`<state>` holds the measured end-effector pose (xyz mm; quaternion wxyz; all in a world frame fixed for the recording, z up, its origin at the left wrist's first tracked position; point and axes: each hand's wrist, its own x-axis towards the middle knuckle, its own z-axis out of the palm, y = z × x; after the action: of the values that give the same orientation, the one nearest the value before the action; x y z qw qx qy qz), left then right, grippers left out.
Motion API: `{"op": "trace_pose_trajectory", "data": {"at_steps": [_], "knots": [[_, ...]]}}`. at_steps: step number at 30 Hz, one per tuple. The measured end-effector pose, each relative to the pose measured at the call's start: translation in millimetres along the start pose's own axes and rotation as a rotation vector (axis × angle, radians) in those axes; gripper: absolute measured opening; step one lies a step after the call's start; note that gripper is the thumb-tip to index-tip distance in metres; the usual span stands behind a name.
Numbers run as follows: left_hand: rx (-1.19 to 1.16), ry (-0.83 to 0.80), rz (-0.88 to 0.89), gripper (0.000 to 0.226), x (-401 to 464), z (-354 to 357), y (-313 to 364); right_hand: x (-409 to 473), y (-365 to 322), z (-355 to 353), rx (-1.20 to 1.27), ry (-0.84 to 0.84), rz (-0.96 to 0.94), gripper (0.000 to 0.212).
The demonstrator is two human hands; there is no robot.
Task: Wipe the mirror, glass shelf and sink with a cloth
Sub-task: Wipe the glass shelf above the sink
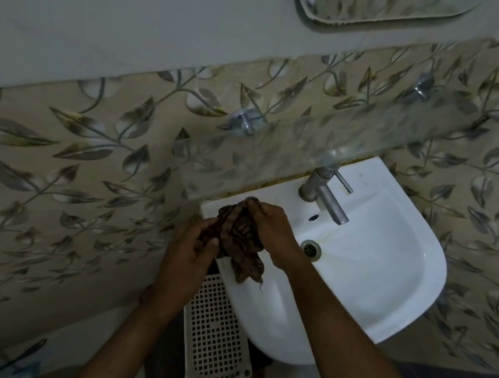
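A: While both hands are bunched over the near-left rim of the sink (pixel 385 302), here's the state. Left hand (pixel 192 254) has fingers curled into the cloth (pixel 240 238), gripping its lower-left part. Right hand (pixel 271 233) pinches the upper end, fingertips closed on the fabric. Neither is free.

B: Cloth position?

A: Held between the two hands, just above the sink's left edge. One loose tail hangs down over the rim, with a frayed thread at the tip. Dark, patterned, crumpled.

B: Handling?

A: My read: light, limp, no stiffness, so it takes whatever shape the grip gives it. Can't tell if it's wet. Best wadded into a palm-sized pad with the tail tucked in, else the tail drags.

B: Surroundings?

A: Tap (pixel 326 195) at the back of the basin, drain (pixel 310 248) just right of the right wrist. Glass shelf (pixel 311 146) sits directly above the hands on two metal brackets. It's clear and thin-edged, likely fragile, so press lightly. Mirror (pixel 383 6) higher up, only the bottom edge in view. A white perforated panel (pixel 216 336) stands on the floor left of the sink.

B: Progress?

A: Can't judge which surfaces are done. Looks like regripping or folding.
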<state>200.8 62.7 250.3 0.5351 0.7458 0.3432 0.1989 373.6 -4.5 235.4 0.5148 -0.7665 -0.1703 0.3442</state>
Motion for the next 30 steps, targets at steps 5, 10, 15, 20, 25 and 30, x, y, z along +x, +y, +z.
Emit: {"op": "trace_pose_trajectory", "data": {"at_steps": [5,10,15,20,25,30], "knots": [[-0.075,-0.098,-0.080,0.055,6,8,-16,37,0,2,-0.142,0.167,-0.150,0.026],[0.014,-0.016,-0.099,0.044,12,18,-24,23,45,33,-0.515,0.382,-0.444,0.036],[0.245,-0.096,-0.085,0.055,28,22,-41,27,81,75,-0.815,0.167,-0.406,0.069],[0.336,-0.152,-0.017,0.060,46,31,-35,45,96,36,-0.740,0.206,-0.531,0.054],[0.372,-0.242,0.047,0.059,54,40,-35,82,81,-25,-0.685,0.353,-0.344,0.039],[0.349,-0.179,0.026,0.057,55,42,-45,55,65,0,-0.499,0.305,-0.479,0.023]]}}
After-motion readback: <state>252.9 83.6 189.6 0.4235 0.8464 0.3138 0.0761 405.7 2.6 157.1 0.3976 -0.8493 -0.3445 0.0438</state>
